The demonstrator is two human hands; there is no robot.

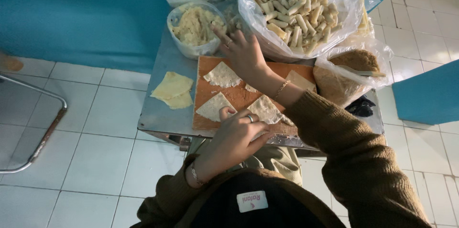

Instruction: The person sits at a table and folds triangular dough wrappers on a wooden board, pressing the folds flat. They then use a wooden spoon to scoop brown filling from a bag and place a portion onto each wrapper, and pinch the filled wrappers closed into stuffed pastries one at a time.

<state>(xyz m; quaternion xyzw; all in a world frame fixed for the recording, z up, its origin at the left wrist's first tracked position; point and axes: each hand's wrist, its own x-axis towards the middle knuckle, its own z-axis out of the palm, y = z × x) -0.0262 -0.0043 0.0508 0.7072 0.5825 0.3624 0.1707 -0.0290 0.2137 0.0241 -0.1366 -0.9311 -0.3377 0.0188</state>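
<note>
Left hand (239, 135): it rests at the near edge of the wooden board (239, 96), fingers bent, the tips pressing on a triangle sheet of dough (264, 109); it does not grasp it, it only holds it flat
Right hand (244, 53): it is stretched away from the person, fingers spread and loose, nothing in it, the fingertips just at the bowl of filling (195, 27)
Filling: a pale crumbly mass in a bowl lined with plastic, behind the far left corner of the board
Key relation: the bowl lies beyond the board, up and to the left; the right hand is much nearer to it, the left one is well apart
Other dough: two more triangles (223, 75) on the board, a yellow stack of sheets (172, 89) on the metal table (162, 113) to its left
Behind: a big plastic bag of finished rolls (291, 10), a bag of brown crumbs (349, 72)
</note>
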